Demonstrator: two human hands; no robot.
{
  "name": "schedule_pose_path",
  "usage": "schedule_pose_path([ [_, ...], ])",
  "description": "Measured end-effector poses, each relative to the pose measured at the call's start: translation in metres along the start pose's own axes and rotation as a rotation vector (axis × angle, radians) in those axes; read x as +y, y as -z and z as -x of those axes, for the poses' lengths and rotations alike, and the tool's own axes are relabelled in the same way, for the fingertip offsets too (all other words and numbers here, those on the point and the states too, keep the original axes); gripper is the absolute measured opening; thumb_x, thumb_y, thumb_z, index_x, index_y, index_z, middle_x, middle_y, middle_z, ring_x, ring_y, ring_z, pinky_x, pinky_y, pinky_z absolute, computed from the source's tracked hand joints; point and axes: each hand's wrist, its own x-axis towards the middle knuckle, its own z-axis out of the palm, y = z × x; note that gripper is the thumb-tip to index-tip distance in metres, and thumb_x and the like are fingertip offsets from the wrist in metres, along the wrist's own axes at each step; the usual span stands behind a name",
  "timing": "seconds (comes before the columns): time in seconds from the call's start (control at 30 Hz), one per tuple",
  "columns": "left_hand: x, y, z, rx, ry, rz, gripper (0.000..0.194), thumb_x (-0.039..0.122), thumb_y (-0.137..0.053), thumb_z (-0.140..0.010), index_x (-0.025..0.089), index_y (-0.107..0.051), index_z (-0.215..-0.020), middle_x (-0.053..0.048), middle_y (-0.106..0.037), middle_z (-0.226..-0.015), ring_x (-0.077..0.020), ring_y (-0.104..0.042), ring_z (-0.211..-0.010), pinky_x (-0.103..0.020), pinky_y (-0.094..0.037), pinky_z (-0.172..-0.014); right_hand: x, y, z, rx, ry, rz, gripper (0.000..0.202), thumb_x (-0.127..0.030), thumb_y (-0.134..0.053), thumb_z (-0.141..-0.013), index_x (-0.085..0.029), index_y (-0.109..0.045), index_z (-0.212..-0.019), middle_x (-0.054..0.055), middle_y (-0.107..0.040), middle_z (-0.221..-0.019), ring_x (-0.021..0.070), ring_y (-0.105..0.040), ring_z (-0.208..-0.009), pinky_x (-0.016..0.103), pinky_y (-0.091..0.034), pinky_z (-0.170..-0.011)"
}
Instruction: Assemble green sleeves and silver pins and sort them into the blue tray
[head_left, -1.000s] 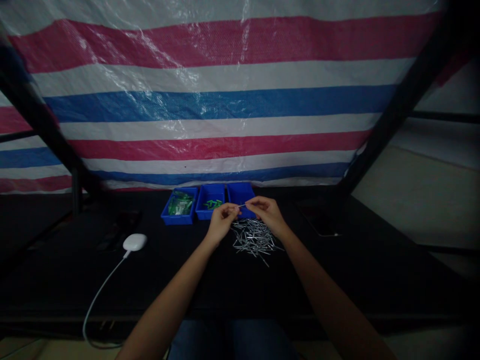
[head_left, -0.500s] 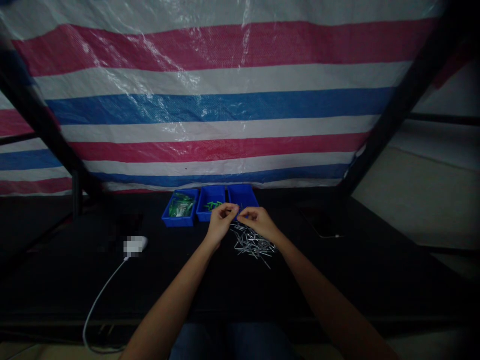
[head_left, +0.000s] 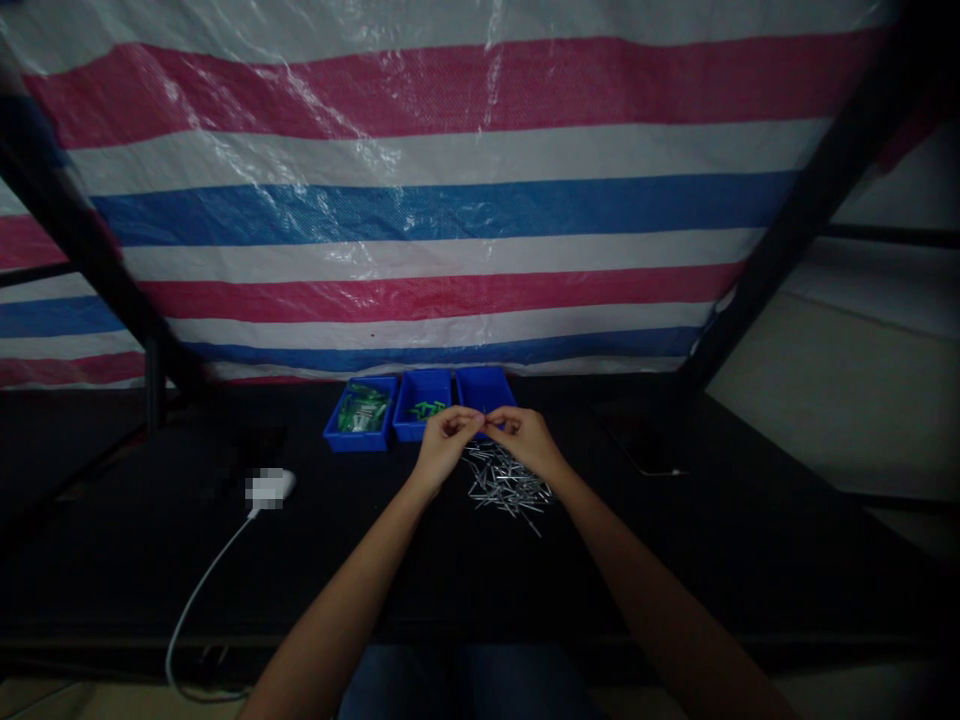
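My left hand [head_left: 448, 440] and my right hand [head_left: 526, 438] meet fingertip to fingertip in front of the blue bins. Both are closed in a pinch, and whatever lies between the fingertips is too small to make out. Just below my right hand a loose pile of thin silvery metal pins [head_left: 508, 485] lies on the black table. Behind my hands stands the right blue bin [head_left: 484, 385], its inside partly hidden. The middle blue bin [head_left: 411, 428] holds small green pieces [head_left: 426, 410].
At the left of the row, another blue bin [head_left: 352, 442] holds green pieces in clear plastic bags [head_left: 363, 408]. A white object with a cable [head_left: 279, 486] lies on the left of the black table [head_left: 315, 560]. A dark flat device [head_left: 641, 445] lies to the right. Striped sheeting [head_left: 450, 210] hangs behind.
My two hands have come closer, so their fingertips now touch where a small gap stood before. The bins and the pile of pins have stayed in place.
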Motion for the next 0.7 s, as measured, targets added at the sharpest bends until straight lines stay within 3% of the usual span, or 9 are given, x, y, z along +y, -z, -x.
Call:
schedule_pose_path([
  [0.2, -0.001, -0.005, 0.002, -0.052, 0.016, 0.027, 0.025, 0.03, -0.073, -0.063, 0.014, -0.063, -0.078, -0.001, -0.065, -0.068, -0.0105, -0.059, -0.064, -0.023, -0.042, -0.067, 0.009, 0.003, -0.004, 0.016, -0.133, -0.262, 0.036, -0.042, -0.062, -0.07, -0.015, -0.069, -0.091, 0.006, -0.068, -0.076, 0.0095, -0.049, -0.043, 0.023, -0.038, -0.042],
  [0.37, -0.01, -0.006, 0.002, -0.085, 0.017, 0.002, 0.029, 0.03, -0.075, -0.06, 0.014, -0.056, -0.075, 0.001, -0.063, -0.066, -0.0092, -0.057, -0.06, -0.022, -0.042, -0.061, 0.005, 0.007, -0.006, 0.028, -0.182, -0.439, 0.035, -0.041, -0.064, -0.067, -0.016, -0.069, -0.091, 0.0, -0.061, -0.057, 0.0092, -0.047, -0.044, 0.022, -0.037, -0.043],
  [0.7, -0.013, -0.006, 0.002, -0.085, 0.018, -0.037, 0.031, 0.031, -0.076, -0.059, 0.014, -0.053, -0.073, 0.0, -0.063, -0.066, -0.0089, -0.056, -0.06, -0.021, -0.04, -0.059, -0.003, 0.012, -0.006, 0.034, -0.22, -0.47, 0.035, -0.041, -0.067, -0.065, -0.015, -0.069, -0.089, -0.003, -0.053, -0.048, 0.0089, -0.045, -0.044, 0.023, -0.037, -0.045],
])
